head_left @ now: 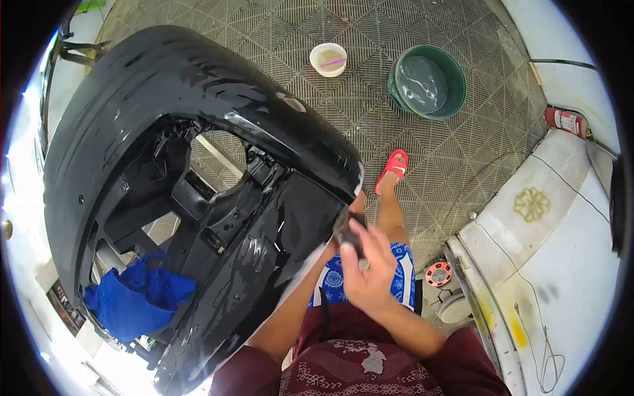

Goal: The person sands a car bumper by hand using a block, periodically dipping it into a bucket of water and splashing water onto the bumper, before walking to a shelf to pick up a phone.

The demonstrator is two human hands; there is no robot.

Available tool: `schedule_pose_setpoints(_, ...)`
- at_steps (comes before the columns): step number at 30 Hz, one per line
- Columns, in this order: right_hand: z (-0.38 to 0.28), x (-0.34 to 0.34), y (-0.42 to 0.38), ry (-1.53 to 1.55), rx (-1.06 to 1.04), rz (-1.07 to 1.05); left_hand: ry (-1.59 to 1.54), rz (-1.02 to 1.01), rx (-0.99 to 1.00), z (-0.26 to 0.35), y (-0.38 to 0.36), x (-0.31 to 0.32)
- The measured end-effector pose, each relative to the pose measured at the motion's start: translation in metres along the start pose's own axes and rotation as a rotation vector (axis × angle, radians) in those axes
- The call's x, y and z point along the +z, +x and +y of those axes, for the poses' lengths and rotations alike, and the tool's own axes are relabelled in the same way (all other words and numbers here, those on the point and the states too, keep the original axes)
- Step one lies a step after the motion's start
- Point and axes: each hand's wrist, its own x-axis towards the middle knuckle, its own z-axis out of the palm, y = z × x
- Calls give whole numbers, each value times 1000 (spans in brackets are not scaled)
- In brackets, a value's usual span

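A big black car bumper [310, 142], wet and glossy with streaks, fills the left half of the view. My right hand [370, 264] is closed on a dark grey sanding pad [348, 231] at the bumper's near right corner. Pale, worn paint shows along the edge beside it. My left forearm [297, 300] reaches along the underside of that edge. The bumper hides most or all of my left hand, so its fingers cannot be made out. A crumpled blue cloth [139, 297] lies on the bumper's lower left part.
On the patterned floor stand a green bucket [456, 89] of cloudy water and a small white bowl [318, 53] with a purple stick. A white panel [555, 198] with a hanging wire runs along the right. Near it are a red can [566, 122] and a pink-orange reel [438, 273].
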Motion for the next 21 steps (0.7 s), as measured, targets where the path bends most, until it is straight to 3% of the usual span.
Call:
schedule_pose_setpoints(3,-10,-7,-6,-58,-258,-22,17,-8,-27,3,-1,2)
schedule_pose_setpoints(4,-4,-3,-9,-58,-248,-18,24,-11,-33,6,0,0)
schedule_pose_setpoints(6,3,4,-2,-30,41,7,34,-15,-40,7,2,4)
schedule_pose_setpoints(8,-13,6,-14,-10,-182,87,46,-16,-44,8,0,2)
schedule_pose_setpoints(10,2,8,-10,-65,-154,59,68,-14,-56,10,0,2)
schedule_pose_setpoints(11,11,13,-3,21,10,69,72,-14,-60,12,0,2)
schedule_pose_setpoints(15,-15,9,-20,71,-160,110,106,-31,-74,19,5,2)
schedule_pose_setpoints(18,14,18,1,74,30,132,124,-20,-90,18,1,2)
schedule_pose_setpoints(21,-14,11,-18,87,-118,123,146,-40,-105,25,3,-2)
